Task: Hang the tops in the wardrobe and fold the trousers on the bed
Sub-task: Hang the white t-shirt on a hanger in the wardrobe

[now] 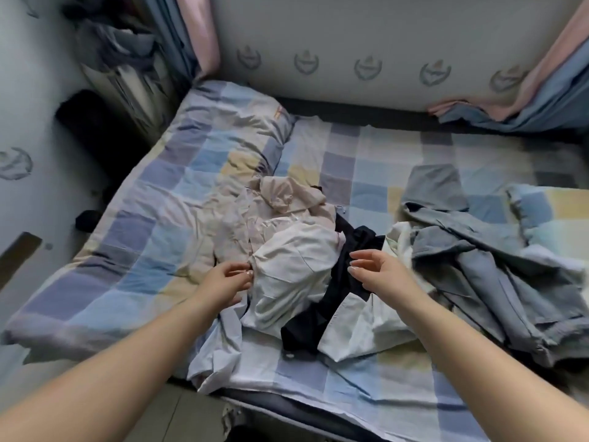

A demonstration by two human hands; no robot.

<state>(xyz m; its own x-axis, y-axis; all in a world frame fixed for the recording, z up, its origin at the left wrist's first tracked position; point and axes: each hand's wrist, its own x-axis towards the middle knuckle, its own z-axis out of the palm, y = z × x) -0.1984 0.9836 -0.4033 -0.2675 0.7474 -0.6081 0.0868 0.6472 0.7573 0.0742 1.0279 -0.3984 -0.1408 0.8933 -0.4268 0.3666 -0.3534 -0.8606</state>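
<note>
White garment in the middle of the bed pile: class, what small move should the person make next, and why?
Probably lift the white garment clear of the pile. The left hand already pinches its edge, while the right hand hovers open above the black garment draped across it. Nothing has been separated, so it cannot yet be told whether this is a top or trousers.

head-worn view, looking down over bed (366, 173)
</note>
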